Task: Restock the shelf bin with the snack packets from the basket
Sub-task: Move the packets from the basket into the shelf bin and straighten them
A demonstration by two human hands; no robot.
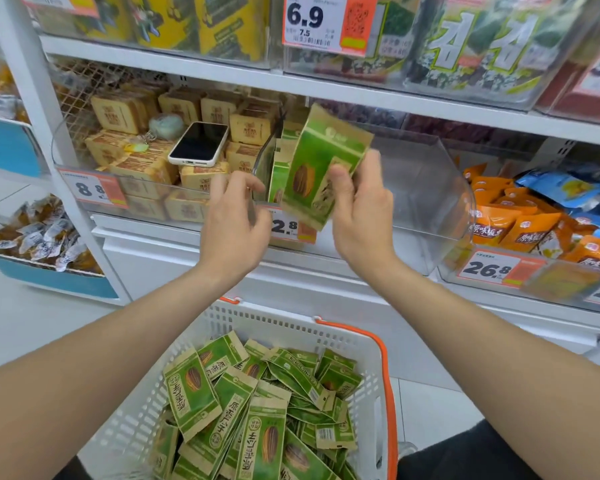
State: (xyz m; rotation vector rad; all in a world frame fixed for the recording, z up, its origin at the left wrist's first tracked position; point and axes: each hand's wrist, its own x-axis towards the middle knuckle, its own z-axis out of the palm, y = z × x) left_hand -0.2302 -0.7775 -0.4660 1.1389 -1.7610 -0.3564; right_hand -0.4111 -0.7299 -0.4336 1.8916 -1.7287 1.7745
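I am at a white shop shelf (326, 88) with clear tubs of snacks on it. The bin (430, 188) I have to fill is right in front of me. It is mostly bare, with just a few green bags (278, 168) standing up at its left side.

My right hand (364, 216) has its thumb and fingers curled round a green packet (323, 161). I hold it up at the front of the bin, just beside the standing bags. My left hand (236, 216) is low at the bin's front, left of the packet. Its fingers are bent, but it is blurry, so I cannot tell if it holds anything.

The basket (291, 320) sits below my arms, with lots more packets (257, 410) heaped in it.

What could go wrong? I think the standing bags could tip over if I bump them with my packet. The packet could slip and fall down outside the bin if I let go too soon. A phone (200, 143) lies on the boxes in the next tub, and my left arm could knock it.
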